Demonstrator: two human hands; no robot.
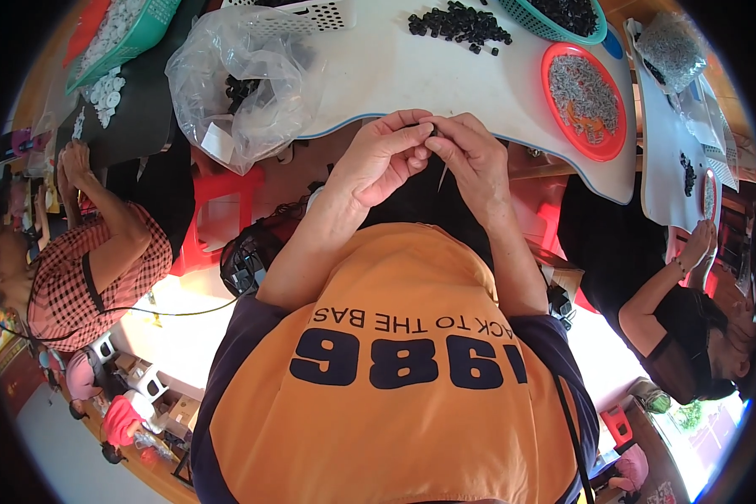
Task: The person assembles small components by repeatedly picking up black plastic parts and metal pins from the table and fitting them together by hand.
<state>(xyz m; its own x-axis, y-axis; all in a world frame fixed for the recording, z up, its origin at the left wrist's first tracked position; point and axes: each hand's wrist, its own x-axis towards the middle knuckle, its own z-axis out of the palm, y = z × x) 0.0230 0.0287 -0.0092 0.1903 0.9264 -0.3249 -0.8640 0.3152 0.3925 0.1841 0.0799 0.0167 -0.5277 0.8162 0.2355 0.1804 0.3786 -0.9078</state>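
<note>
My left hand (378, 160) and my right hand (477, 168) meet at the near edge of the white table (370, 63). Between their fingertips is a small black part (433, 132), mostly hidden by the fingers and thumbs. Both hands pinch it, and the remaining fingers of my left hand curl loosely. A thin, pale sliver (442, 179) points down below my right hand; whether I hold it I cannot tell. On the table beyond my hands lies a loose pile of small black parts (462, 25).
A red round tray (551, 105) of small metallic pieces sits at the right, near a green basket (554, 34) of black parts. To the left lies a clear plastic bag (265, 76), beside a white perforated basket (311, 18). People work at tables on both sides.
</note>
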